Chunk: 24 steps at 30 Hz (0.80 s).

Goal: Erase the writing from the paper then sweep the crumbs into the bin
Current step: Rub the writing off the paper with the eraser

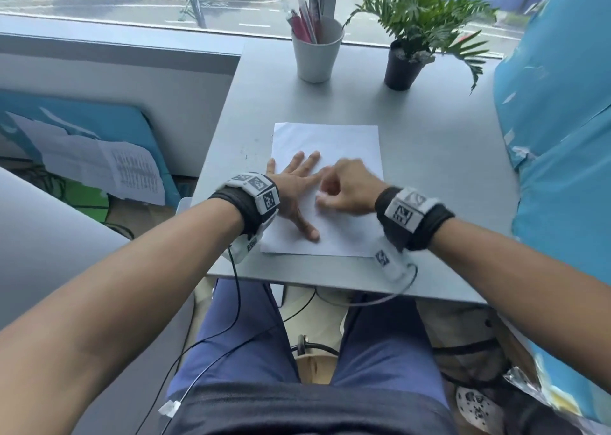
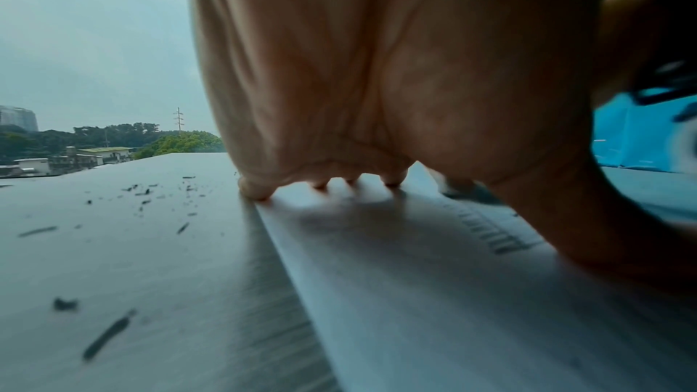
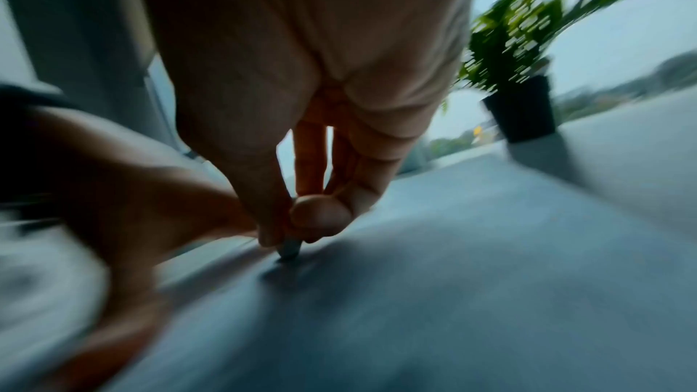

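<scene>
A white sheet of paper (image 1: pixel 344 143) lies on the grey table (image 1: pixel 439 176) in front of me. My left hand (image 1: pixel 294 183) lies flat on the sheet's left part with fingers spread, pressing it down. My right hand (image 1: pixel 347 186) is over the middle of the sheet, blurred, its fingers curled and pinching a small eraser (image 3: pixel 289 251) whose tip touches the paper (image 3: pixel 471 294). Faint pencil lines (image 2: pixel 490 231) show on the paper (image 2: pixel 433 294) near my left thumb. Dark eraser crumbs (image 2: pixel 150 192) are scattered on the table (image 2: pixel 132 249) left of the sheet. No bin is in view.
A white cup of pens (image 1: pixel 316 50) and a potted plant in a black pot (image 1: pixel 405 64) stand at the table's far edge by the window. A blue padded thing (image 1: pixel 562 143) borders the table's right side. Papers (image 1: pixel 99 166) lean on the wall at left.
</scene>
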Motion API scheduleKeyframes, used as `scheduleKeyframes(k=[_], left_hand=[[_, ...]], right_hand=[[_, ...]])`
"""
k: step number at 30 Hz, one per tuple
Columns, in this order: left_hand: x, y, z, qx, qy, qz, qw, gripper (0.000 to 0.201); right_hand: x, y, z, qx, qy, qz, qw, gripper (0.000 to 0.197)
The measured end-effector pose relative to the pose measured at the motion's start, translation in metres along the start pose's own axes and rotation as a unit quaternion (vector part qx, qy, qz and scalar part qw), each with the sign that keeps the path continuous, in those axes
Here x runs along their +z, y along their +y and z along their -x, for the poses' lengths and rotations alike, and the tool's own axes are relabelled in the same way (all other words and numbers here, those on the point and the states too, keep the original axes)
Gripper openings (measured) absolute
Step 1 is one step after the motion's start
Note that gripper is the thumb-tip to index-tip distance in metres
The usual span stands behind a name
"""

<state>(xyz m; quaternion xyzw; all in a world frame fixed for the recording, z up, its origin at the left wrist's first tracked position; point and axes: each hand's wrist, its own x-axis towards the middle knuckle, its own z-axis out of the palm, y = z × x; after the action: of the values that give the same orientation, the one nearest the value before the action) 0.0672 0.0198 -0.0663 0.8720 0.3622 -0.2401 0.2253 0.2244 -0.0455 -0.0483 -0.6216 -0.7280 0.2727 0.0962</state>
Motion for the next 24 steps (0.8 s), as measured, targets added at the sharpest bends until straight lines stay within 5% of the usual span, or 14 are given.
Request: scheduleKeyframes(k=[2,7,12,17,22,24], left_hand=[[0.000,0.000,0.000,-0.002,-0.005,-0.004,1.000,0.156],[0.000,-0.002,0.004,-0.001,-0.006,0.000,1.000,0.152],[0.000,0.000,0.002,-0.007,-0.012,-0.016,1.000,0.157],[-0.001,0.001,0.006,-0.007,-0.014,-0.014,1.000,0.157],[0.000,0.003,0.002,-0.014,-0.017,-0.025,0.999,0.161],[0.000,0.001,0.002,-0.007,-0.012,-0.015,1.000,0.159]], right_hand=[[0.005,-0.006,0.007,-0.018,-0.057,0.006,0.998,0.021],[-0.030,0.030,-0.026,0.035,0.071,-0.002,0.997,0.019],[0.007,-0.005,0.005,-0.037,-0.059,0.029,0.997,0.018],[-0.029,0.028,-0.029,0.037,0.071,0.014,0.997,0.018],[0.009,-0.014,0.006,-0.035,-0.071,0.019,0.997,0.025],[-0.008,0.005,-0.014,0.003,-0.020,0.026,0.999,0.020]])
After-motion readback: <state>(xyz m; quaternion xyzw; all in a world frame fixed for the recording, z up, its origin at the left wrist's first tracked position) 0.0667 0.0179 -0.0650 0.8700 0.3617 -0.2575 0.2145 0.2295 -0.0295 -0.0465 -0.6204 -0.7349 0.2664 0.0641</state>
